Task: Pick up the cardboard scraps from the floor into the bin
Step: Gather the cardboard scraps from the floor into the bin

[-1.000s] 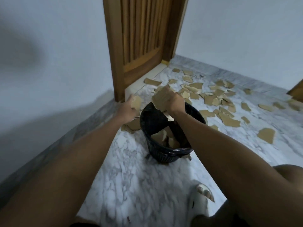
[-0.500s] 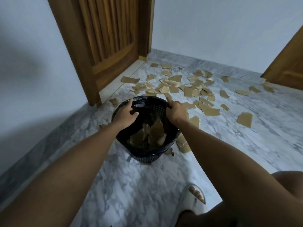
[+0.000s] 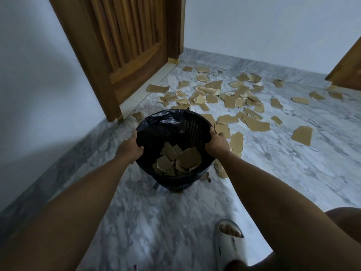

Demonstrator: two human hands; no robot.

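Both hands, a second ago dropping scraps, now grip bin [image 3: 175, 149] rim: left hand [image 3: 130, 148], right hand [image 3: 216, 143], fingers curled over liner. Scraps [image 3: 230, 100] mostly on floor [image 3: 175, 222] beyond bin. Risk: tilted bin spills contents.

The floor [image 3: 293, 163] is grey-white marble and fills the lower and right part of the frame. Many brown cardboard scraps [image 3: 230, 98] lie scattered on it in the upper middle, and a few more at the right. A black bin [image 3: 172, 180] is at the centre. A white slipper [image 3: 227, 245] stands at the lower right.
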